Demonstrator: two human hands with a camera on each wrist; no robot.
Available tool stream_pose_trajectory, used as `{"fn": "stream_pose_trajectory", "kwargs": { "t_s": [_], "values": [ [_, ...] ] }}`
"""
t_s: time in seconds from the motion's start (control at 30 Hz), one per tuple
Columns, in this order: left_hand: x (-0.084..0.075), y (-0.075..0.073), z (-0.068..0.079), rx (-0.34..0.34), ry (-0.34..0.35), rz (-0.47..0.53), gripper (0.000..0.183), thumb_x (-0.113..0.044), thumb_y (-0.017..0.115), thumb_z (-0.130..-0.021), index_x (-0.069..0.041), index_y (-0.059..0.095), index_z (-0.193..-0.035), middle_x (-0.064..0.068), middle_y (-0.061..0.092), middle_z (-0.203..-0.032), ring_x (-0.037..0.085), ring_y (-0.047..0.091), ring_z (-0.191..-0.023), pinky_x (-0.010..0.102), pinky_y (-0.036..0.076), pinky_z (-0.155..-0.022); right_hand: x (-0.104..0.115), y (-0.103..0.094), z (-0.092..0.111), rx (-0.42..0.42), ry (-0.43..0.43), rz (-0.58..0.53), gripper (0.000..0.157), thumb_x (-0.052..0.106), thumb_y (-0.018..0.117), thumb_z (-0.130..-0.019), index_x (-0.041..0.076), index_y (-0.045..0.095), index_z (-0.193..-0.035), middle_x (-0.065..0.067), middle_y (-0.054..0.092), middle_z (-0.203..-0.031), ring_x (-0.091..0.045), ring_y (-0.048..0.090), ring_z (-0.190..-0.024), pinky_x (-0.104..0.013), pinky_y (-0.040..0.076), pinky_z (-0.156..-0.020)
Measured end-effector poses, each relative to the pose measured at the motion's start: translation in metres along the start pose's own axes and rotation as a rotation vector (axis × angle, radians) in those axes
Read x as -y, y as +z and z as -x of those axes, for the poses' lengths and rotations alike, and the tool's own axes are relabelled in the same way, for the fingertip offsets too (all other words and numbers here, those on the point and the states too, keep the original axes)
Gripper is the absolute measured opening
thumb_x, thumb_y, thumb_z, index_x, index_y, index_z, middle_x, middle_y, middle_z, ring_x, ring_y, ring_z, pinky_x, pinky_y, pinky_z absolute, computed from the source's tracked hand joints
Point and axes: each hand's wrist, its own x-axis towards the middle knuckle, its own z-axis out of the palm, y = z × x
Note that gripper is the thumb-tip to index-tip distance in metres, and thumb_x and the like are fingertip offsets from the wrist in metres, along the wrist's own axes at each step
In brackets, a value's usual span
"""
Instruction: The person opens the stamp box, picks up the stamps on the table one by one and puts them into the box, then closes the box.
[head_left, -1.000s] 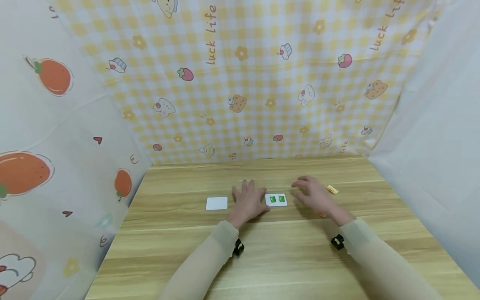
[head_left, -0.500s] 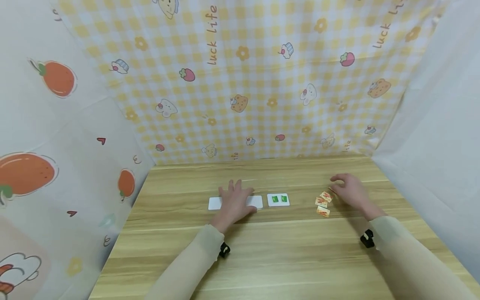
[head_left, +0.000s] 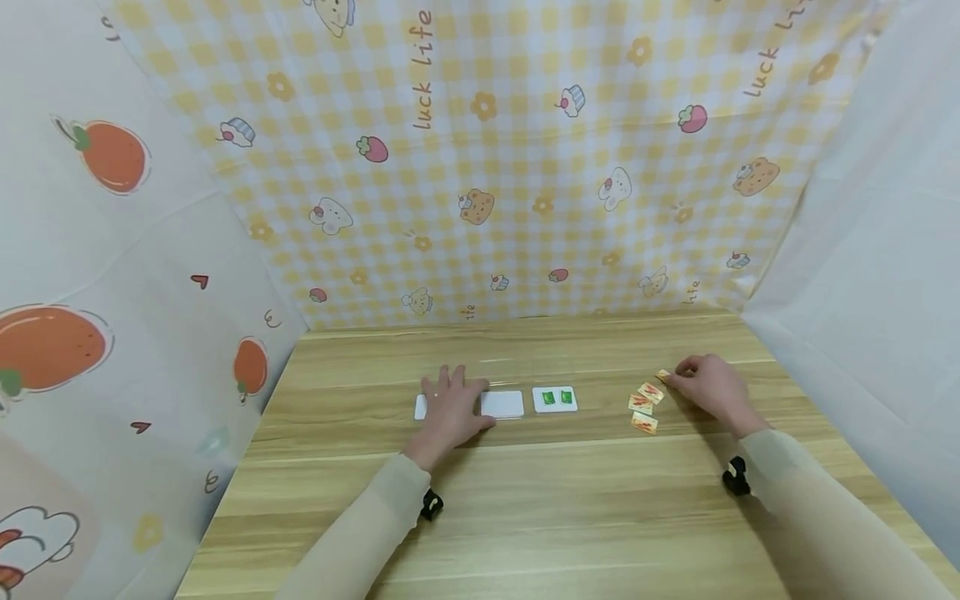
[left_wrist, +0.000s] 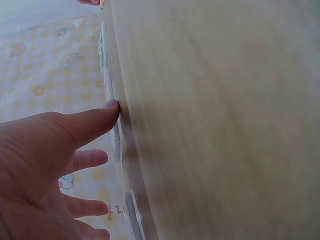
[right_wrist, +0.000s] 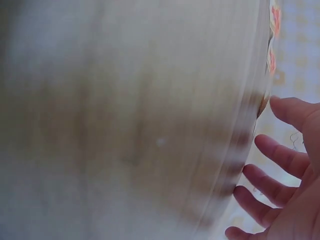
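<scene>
My left hand (head_left: 450, 407) is spread out over the left white card (head_left: 421, 407), partly covering it. Beside it lies the middle white card (head_left: 502, 404); in the left wrist view my thumb (left_wrist: 97, 121) reaches down right at a card's edge. Further right, a white card (head_left: 555, 409) bears two small green packets (head_left: 566, 397). My right hand (head_left: 711, 388) is low over the wood, fingertips at a small orange packet (head_left: 663, 375). The right wrist view has the thumb (right_wrist: 290, 109) against that packet, the other fingers spaced apart below it.
Several small orange-yellow packets (head_left: 644, 423) with red prints lie loosely grouped left of my right hand. The wooden table (head_left: 555, 517) ends at a yellow checked cloth (head_left: 517, 250) behind and pale cloth walls (head_left: 870, 250) at the sides.
My left hand has slid left, off the middle card and onto the left one. My right hand moved right, uncovering the orange packets, and now meets a single packet behind them.
</scene>
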Motion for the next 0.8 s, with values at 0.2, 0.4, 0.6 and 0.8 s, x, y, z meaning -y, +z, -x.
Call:
{"fn": "stream_pose_trajectory", "kwargs": {
  "t_s": [0.2,0.4,0.6,0.8],
  "values": [
    [0.0056,0.0008,-0.0011,-0.007,-0.002,0.037,0.063,-0.056,0.071,-0.067,-0.029,0.057,-0.122,0.019,0.034,-0.139,0.048,0.018,-0.128,0.071,0.006,-0.092,0.0046,-0.0001,-0.0007,0.0,0.01,0.059,0.047,0.052,0.064,-0.077,0.009,0.066,-0.096,-0.019,0.063,-0.1,-0.032,0.059,-0.082,-0.039,0.044,-0.051],
    [0.0074,-0.001,0.0009,-0.003,-0.009,0.072,0.061,-0.054,0.073,-0.065,-0.027,0.06,-0.118,0.019,0.034,-0.138,0.049,0.017,-0.128,0.073,0.006,-0.09,0.0049,0.0015,-0.0005,-0.01,0.043,0.058,0.04,0.051,0.066,-0.076,0.013,0.066,-0.086,-0.01,0.064,-0.09,-0.021,0.056,-0.067,-0.033,0.037,-0.046],
    [0.007,-0.0013,-0.0001,0.023,-0.028,0.059,0.062,-0.056,0.072,-0.065,-0.029,0.059,-0.12,0.018,0.033,-0.139,0.048,0.016,-0.129,0.073,0.005,-0.09,0.005,0.0025,0.0003,-0.02,0.067,0.054,0.037,0.05,0.067,-0.076,0.014,0.064,-0.083,-0.006,0.063,-0.083,-0.019,0.051,-0.063,-0.032,0.035,-0.046],
    [0.007,-0.0017,-0.0008,0.026,-0.038,0.048,0.061,-0.056,0.072,-0.066,-0.03,0.059,-0.119,0.018,0.033,-0.139,0.048,0.016,-0.129,0.072,0.007,-0.091,0.006,0.001,0.0006,-0.014,0.089,0.044,0.027,0.043,0.067,-0.078,0.016,0.064,-0.076,-0.001,0.059,-0.073,-0.019,0.049,-0.06,-0.033,0.033,-0.046]
  ]
}}
